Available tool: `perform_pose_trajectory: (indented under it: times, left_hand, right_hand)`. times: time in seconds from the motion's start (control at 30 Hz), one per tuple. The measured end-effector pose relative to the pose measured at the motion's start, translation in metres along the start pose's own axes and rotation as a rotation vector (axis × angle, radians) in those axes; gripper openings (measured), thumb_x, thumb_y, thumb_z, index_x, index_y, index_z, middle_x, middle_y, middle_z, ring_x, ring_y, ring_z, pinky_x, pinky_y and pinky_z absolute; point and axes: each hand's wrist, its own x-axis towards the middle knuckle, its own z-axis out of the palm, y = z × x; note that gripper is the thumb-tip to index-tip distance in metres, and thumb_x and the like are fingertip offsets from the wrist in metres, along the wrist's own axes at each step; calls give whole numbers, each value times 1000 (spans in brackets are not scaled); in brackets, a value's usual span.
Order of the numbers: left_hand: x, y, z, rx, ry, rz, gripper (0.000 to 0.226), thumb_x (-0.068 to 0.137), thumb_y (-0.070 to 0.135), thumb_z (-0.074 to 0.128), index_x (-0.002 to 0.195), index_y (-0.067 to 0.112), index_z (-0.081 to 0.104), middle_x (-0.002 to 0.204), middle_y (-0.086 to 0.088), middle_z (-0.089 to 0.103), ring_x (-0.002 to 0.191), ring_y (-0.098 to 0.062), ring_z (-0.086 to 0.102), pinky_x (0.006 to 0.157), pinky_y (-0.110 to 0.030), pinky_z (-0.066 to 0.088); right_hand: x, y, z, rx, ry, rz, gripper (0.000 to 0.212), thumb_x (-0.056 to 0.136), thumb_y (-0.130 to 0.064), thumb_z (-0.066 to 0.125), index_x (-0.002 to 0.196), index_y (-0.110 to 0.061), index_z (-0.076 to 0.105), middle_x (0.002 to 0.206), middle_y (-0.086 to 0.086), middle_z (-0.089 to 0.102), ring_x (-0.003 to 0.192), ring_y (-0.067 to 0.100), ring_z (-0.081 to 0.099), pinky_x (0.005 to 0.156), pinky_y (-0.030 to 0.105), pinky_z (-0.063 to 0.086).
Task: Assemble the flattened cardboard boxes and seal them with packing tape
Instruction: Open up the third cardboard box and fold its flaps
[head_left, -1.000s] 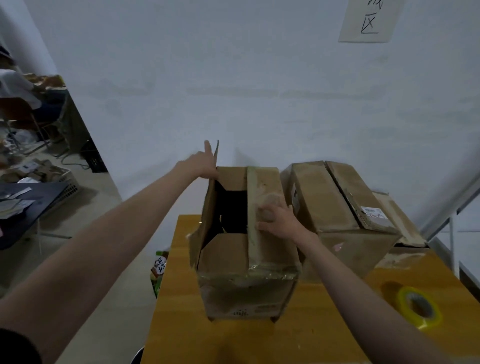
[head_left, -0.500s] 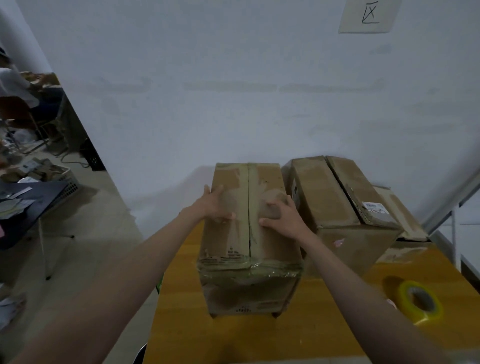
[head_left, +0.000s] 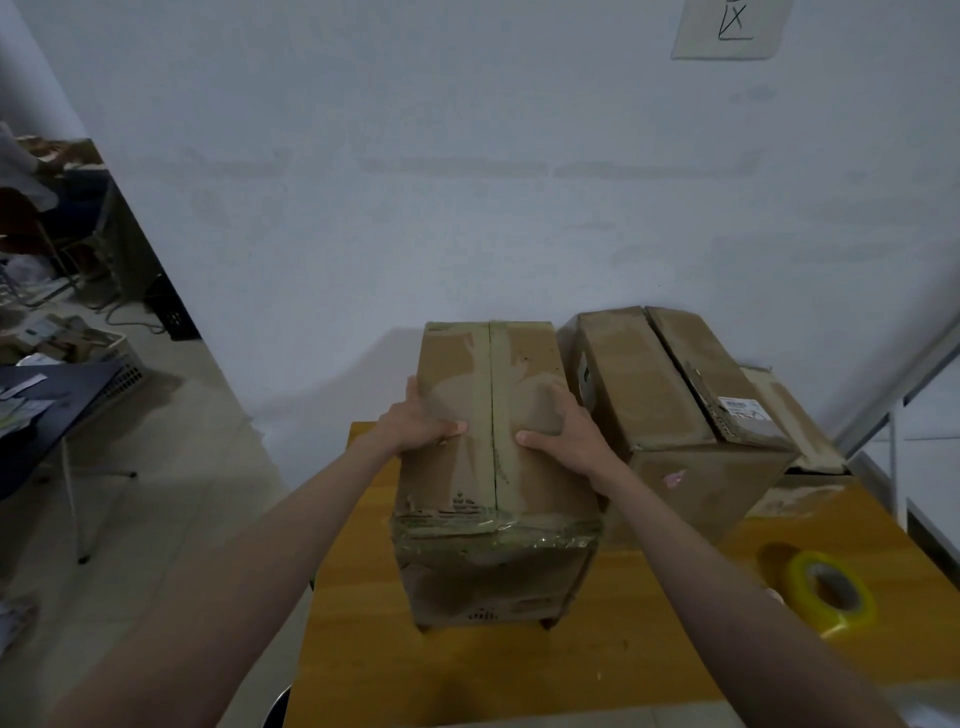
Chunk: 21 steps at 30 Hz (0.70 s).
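A cardboard box (head_left: 493, 467) stands on the wooden worktop (head_left: 467, 670), its two top flaps closed. The left hand (head_left: 421, 423) and right hand (head_left: 566, 441) each grip a top edge, thumbs pressed beside the centre seam. A second box (head_left: 670, 415) stands just right; a yellow tape roll (head_left: 831, 592) lies near the right edge.

Dim, flat, bluish light; soft shadow on pale grey wall (head_left: 467, 156) left of worn brown cardboard box (head_left: 493, 395). Wide-angle bending at edges, forearms stretched. Img soft, slight glare on yellow tape roll (head_left: 831, 592)
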Motion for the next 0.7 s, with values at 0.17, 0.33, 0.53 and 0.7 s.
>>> perform_pose_trajectory:
  times: [0.17,0.33,0.53,0.7]
  left_hand:
    - [-8,-15,11,-123,43,-68,109,72,72,71,150,16,21,145,-12,46,125,-35,53,84,-41,49]
    - [-9,-15,12,-50,52,-48,106,70,77,69,145,13,30,143,-11,49,123,-33,54,80,-36,48]
    - [-14,-11,16,-94,26,-86,109,70,71,73,147,15,21,144,-13,46,123,-36,53,81,-46,54]
    - [-19,-3,22,-50,95,-28,114,73,70,72,154,22,7,146,-14,43,124,-38,52,92,-47,53]
  right_hand:
    - [4,5,3,145,91,178,128,69,-52,85,157,-26,-3,153,8,37,135,33,43,110,53,39]
    - [5,9,0,162,51,218,104,68,-54,85,147,-20,28,140,3,49,123,24,50,98,43,46]
    - [2,8,-4,3,76,140,105,71,-56,81,151,-18,25,147,7,33,130,29,43,107,46,42]
    - [0,8,-4,-163,88,120,114,74,-69,70,157,-28,4,159,7,13,140,36,33,112,56,34]
